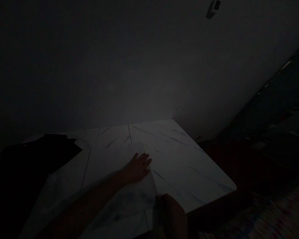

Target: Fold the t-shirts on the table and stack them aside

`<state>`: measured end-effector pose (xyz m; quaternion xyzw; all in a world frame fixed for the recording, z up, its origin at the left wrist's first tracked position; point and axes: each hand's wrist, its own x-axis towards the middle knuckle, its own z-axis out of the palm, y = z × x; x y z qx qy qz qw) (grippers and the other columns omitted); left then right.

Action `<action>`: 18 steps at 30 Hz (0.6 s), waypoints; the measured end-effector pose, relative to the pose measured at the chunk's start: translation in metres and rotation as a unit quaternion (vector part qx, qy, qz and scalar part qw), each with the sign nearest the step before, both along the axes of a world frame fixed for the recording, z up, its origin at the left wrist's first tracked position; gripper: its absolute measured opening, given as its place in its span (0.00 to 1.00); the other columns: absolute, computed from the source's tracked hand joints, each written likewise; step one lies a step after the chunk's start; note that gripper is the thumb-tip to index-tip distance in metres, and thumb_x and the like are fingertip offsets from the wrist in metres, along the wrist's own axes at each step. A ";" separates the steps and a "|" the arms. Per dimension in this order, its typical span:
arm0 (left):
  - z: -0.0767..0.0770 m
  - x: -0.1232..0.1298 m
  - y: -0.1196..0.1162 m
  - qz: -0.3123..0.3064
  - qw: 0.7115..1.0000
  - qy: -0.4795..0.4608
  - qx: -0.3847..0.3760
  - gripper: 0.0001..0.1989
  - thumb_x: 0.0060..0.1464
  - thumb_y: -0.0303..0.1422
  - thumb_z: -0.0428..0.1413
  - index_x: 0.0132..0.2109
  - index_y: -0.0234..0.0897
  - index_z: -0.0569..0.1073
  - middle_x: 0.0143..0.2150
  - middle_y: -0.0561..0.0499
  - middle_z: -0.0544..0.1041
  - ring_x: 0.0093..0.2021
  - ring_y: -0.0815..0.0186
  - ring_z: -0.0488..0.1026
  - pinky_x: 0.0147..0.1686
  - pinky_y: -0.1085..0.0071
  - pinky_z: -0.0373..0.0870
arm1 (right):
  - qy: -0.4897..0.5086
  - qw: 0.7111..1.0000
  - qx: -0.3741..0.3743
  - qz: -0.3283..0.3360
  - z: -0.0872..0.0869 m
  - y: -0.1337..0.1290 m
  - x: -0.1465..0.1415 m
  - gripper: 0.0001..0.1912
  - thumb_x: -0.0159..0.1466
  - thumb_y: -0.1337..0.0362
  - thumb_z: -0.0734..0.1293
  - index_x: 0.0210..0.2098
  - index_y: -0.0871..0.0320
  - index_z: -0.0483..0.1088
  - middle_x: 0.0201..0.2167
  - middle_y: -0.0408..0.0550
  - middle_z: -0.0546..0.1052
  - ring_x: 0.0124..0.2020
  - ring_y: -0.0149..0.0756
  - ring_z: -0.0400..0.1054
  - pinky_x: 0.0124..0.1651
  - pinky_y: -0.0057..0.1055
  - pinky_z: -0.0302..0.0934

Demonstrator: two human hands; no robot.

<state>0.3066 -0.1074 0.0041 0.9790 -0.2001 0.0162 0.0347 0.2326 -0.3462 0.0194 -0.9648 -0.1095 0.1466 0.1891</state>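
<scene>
White marble-effect tabletop (pixel 189 166), veined in dark blue-grey, fills the space ahead of and to the right of the left hand (pixel 138 167), which lies open and flat, fingers spread, pressing down on a pale, thin sheet (pixel 124 209) without gripping it (the dim light hides whether the sheet is paper, film or cloth). The sheet lies on the tabletop beneath and toward the person from that hand, its far corner just past the fingertips. The right hand (pixel 170 215) sits nearer the person and to the right of the left hand, at the sheet's near right edge and touching it; it is too dark to tell whether it is grasping the sheet or just resting there. Left of the left hand, a dark cloth (pixel 45 149) lies over the table's far left part, well apart from the fingers. Beyond the hand, the table's far corner meets a grey wall (pixel 114 66) carrying a small white fitting (pixel 213 8). Right of the right hand, a patterned rug (pixel 271 215) covers the floor below the table's edge.
</scene>
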 end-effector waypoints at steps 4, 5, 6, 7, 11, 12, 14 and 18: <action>-0.011 0.011 0.009 0.010 1.000 -0.012 -0.001 0.31 0.71 0.48 0.35 0.74 0.42 0.51 0.76 0.43 0.52 0.75 0.52 0.48 0.68 0.41 0.45 | 0.003 1.000 -0.022 0.012 -0.001 -0.001 0.001 0.19 0.72 0.57 0.54 0.38 0.53 0.75 0.40 0.54 0.82 0.43 0.42 0.77 0.42 0.33 0.64; -0.011 0.017 0.011 0.016 1.000 -0.013 0.002 0.31 0.71 0.48 0.35 0.74 0.42 0.51 0.76 0.43 0.52 0.75 0.52 0.48 0.68 0.42 0.45 | 0.010 1.000 -0.023 0.016 -0.002 -0.001 0.002 0.19 0.72 0.57 0.54 0.38 0.53 0.75 0.40 0.54 0.82 0.43 0.43 0.77 0.42 0.33 0.65; -0.010 0.024 0.013 0.021 1.000 -0.013 0.006 0.30 0.71 0.48 0.35 0.74 0.42 0.51 0.76 0.42 0.52 0.74 0.53 0.49 0.68 0.42 0.45 | 0.017 0.999 -0.022 0.019 -0.002 -0.002 0.003 0.20 0.72 0.56 0.54 0.38 0.53 0.76 0.40 0.54 0.82 0.44 0.43 0.78 0.41 0.34 0.65; -0.009 0.032 0.015 0.027 1.000 -0.012 0.010 0.30 0.71 0.47 0.35 0.74 0.41 0.52 0.75 0.42 0.53 0.74 0.53 0.49 0.69 0.43 0.45 | 0.022 0.999 -0.020 0.022 -0.003 -0.002 0.004 0.20 0.72 0.56 0.54 0.38 0.52 0.76 0.40 0.53 0.82 0.44 0.44 0.78 0.41 0.34 0.65; -0.006 0.062 0.021 0.046 0.999 -0.014 0.022 0.30 0.71 0.46 0.34 0.73 0.40 0.53 0.75 0.41 0.53 0.75 0.55 0.49 0.69 0.46 0.44 | 0.047 0.998 -0.015 0.026 -0.006 -0.004 0.008 0.22 0.72 0.54 0.53 0.37 0.51 0.76 0.39 0.52 0.83 0.42 0.44 0.78 0.39 0.34 0.66; -0.006 0.068 0.023 0.049 0.998 -0.017 0.024 0.30 0.71 0.46 0.34 0.73 0.40 0.53 0.75 0.41 0.54 0.75 0.55 0.48 0.69 0.46 0.44 | 0.050 0.998 -0.019 0.024 -0.007 -0.004 0.008 0.22 0.72 0.53 0.52 0.37 0.50 0.76 0.39 0.52 0.83 0.42 0.44 0.78 0.39 0.34 0.66; -0.006 0.077 0.025 0.053 0.998 -0.019 0.023 0.30 0.71 0.46 0.35 0.73 0.41 0.54 0.75 0.42 0.54 0.75 0.54 0.49 0.69 0.47 0.44 | 0.040 0.999 -0.023 0.025 -0.011 -0.003 0.008 0.23 0.72 0.54 0.52 0.37 0.51 0.77 0.39 0.52 0.83 0.42 0.45 0.78 0.40 0.35 0.67; -0.007 0.085 0.026 0.053 0.998 -0.026 0.011 0.29 0.71 0.46 0.35 0.73 0.41 0.55 0.75 0.41 0.55 0.74 0.53 0.50 0.69 0.48 0.44 | -0.002 1.000 -0.005 0.030 -0.017 -0.001 0.007 0.22 0.72 0.57 0.53 0.37 0.50 0.78 0.38 0.51 0.83 0.41 0.42 0.79 0.43 0.33 0.67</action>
